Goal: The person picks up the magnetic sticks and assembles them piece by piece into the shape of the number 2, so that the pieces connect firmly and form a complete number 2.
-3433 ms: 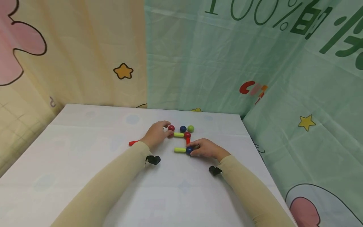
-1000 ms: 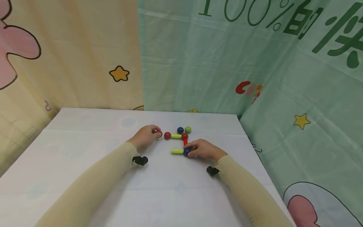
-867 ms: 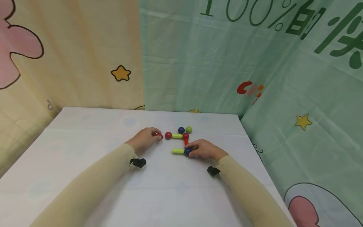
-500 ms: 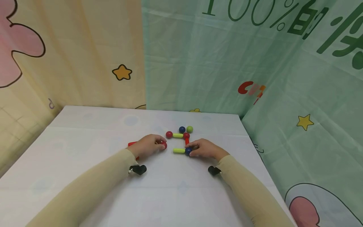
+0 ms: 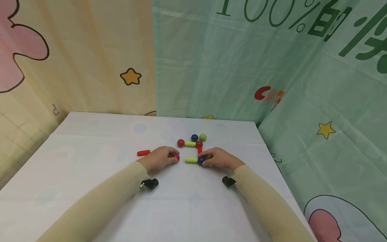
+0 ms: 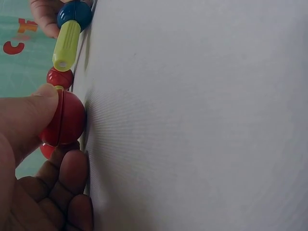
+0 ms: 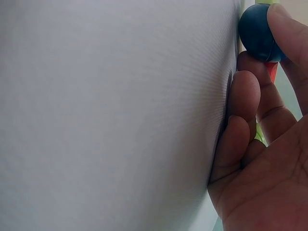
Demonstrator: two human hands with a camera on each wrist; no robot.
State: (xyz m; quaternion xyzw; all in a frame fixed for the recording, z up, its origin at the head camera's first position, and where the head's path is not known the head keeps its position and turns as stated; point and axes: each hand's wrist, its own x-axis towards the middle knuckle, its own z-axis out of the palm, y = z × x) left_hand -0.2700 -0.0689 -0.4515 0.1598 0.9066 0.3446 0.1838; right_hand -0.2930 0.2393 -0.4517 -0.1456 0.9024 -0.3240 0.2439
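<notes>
My left hand [image 5: 159,158] pinches a red ball [image 6: 65,118] between thumb and fingers, low over the table. A short gap separates it from the free end of a yellow-green rod [image 5: 191,160]. That rod's other end joins a blue ball [image 5: 201,161], which my right hand [image 5: 220,158] grips; the same ball shows in the right wrist view between thumb and fingers. From the blue ball a red rod [image 5: 200,150] runs back to another red ball [image 5: 199,144]. A second yellow-green rod [image 5: 190,144] links that one to a further red ball [image 5: 180,143].
Behind the joined pieces lie a loose blue ball [image 5: 195,137] and a green ball [image 5: 203,137], side by side. A loose red rod [image 5: 143,153] lies left of the left hand. The white table [image 5: 187,208] ends at printed curtains [image 5: 205,67].
My left hand has moved from beside the far-left red ball toward me, carrying a separate red ball close to the near rod. The right hand keeps its grip on the blue ball.
</notes>
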